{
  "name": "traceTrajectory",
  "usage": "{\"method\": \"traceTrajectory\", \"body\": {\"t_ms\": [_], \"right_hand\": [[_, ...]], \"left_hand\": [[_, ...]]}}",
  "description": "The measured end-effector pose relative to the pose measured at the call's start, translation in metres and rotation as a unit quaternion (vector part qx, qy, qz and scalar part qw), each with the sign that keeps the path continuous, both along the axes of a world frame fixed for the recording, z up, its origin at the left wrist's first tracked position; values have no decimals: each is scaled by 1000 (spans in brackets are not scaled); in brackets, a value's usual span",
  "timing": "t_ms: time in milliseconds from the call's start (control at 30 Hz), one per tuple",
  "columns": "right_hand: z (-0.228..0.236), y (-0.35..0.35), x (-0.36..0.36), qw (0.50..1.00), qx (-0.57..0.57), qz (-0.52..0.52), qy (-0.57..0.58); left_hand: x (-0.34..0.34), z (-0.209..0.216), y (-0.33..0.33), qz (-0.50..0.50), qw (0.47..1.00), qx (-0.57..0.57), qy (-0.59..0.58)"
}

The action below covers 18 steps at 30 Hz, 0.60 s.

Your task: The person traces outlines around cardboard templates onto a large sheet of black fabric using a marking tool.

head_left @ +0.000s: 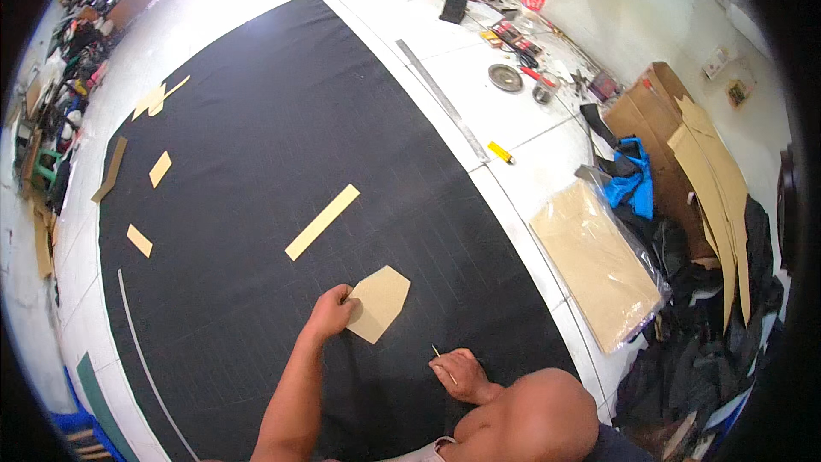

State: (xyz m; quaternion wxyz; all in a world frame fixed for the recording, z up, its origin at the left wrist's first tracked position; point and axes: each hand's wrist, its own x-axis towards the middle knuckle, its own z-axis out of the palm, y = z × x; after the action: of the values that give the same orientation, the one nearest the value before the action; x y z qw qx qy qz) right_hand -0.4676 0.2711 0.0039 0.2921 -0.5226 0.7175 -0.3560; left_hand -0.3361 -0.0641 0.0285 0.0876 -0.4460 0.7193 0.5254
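Note:
A large sheet of black fabric lies spread on the white floor, with faint lines drawn across it. On it rests a tan card template with angled corners. My left hand pinches the template's left edge between thumb and fingers. To the right and nearer, my right hand is closed round a thin, pen-like marker, its tip close to the fabric and apart from the template. A long, narrow card strip lies just beyond the template.
Smaller card pieces and a long thin strip lie along the fabric's left side. On the right are a metal ruler, a yellow lighter-like object, a plastic-wrapped tan stack, a cardboard box and scattered tools.

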Motion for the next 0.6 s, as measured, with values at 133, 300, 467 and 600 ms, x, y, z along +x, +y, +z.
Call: {"method": "traceTrajectory", "body": {"t_ms": [133, 300, 467, 600], "right_hand": [[0, -6, -9, 999, -25, -26, -11], [-12, -21, -30, 995, -70, -67, 27], [-10, -26, -40, 997, -47, -27, 51], [-13, -27, -40, 998, -38, -39, 37]], "left_hand": [[0, 8, -30, 80, 996, 28, 21], [-6, -20, -82, -74, 961, -239, 117], [-16, -27, -118, -59, 972, -225, -17], [-1, -35, -121, -22, 977, -205, 51]]}}
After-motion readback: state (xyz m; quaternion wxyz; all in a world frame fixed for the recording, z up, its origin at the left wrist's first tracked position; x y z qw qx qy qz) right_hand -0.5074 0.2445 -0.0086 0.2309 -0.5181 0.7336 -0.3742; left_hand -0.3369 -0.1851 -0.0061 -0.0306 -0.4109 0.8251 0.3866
